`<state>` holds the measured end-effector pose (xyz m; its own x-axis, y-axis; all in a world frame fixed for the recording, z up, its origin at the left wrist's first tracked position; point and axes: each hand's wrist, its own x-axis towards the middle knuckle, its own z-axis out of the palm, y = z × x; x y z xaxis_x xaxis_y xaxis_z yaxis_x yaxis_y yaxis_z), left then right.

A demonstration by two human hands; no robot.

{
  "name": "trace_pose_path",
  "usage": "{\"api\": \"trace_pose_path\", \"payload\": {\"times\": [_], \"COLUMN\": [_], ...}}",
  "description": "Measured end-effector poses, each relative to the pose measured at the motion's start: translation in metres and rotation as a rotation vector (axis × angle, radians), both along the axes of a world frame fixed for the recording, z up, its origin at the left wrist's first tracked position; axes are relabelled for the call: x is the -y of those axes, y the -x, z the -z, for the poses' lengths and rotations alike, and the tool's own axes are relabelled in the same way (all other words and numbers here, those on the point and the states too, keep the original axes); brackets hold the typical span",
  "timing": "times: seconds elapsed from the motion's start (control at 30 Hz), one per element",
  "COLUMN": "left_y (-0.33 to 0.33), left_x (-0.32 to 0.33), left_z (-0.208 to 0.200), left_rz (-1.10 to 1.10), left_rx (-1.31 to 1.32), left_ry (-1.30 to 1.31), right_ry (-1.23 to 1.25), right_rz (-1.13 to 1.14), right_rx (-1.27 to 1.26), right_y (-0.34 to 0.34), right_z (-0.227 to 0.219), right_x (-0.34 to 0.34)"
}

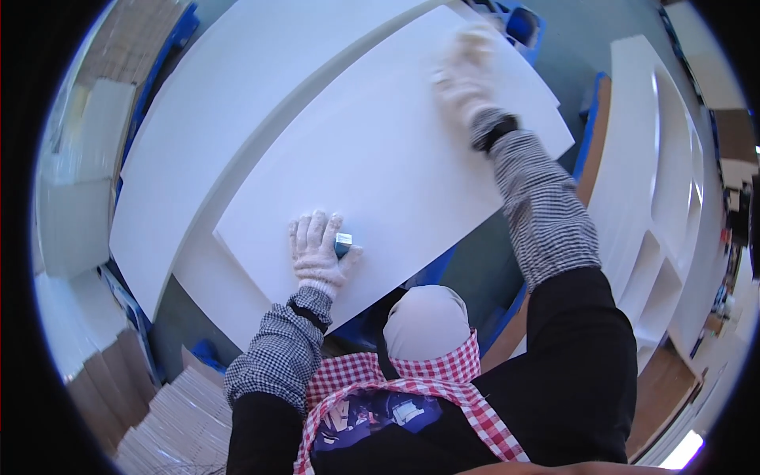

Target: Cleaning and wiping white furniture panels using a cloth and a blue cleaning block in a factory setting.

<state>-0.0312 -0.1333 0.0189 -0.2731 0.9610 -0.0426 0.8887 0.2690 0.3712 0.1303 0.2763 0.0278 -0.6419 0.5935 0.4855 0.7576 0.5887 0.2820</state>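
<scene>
My left hand (319,252), in a white knit glove, rests on a large flat white panel (380,158) with its fingers extended. Between its thumb and forefinger sits a small teal block with a pale top (342,245), gripped there. Far out over the same panel, towards its upper right end, reaches my right hand (467,79), also gloved. Motion smears its fingers, and a pale blurred shape at them cannot be told apart from the glove. Checked sleeve covers reach up both forearms.
Another big white panel (237,95) lies beyond on the left. White panels with openings (673,182) stand at right. Stacked cardboard-like sheets (178,419) sit at lower left, wrapped stacks (75,222) at far left. A blue plastic bin (524,28) is past the panel's far end.
</scene>
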Motion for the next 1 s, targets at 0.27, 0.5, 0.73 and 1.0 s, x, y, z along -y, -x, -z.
{"api": "trace_pose_path", "payload": {"times": [0.27, 0.5, 0.73, 1.0], "left_y": [0.010, 0.003, 0.007, 0.008], "left_x": [0.012, 0.005, 0.008, 0.010], "left_z": [-0.004, -0.013, -0.010, 0.004], "left_rz": [-0.034, -0.057, -0.038, -0.044], "left_rx": [-0.051, -0.032, -0.020, -0.044], "left_ry": [0.026, 0.091, 0.069, 0.031], "right_ry": [1.034, 1.408, 1.306, 0.752], "right_rz": [-0.356, -0.108, 0.159, 0.780], "right_rx": [-0.243, -1.227, -0.802, 0.020], "right_y": [0.012, -0.098, -0.129, -0.143], "right_z": [-0.064, -0.165, -0.170, -0.066], "right_x": [0.155, 0.122, 0.088, 0.025]}}
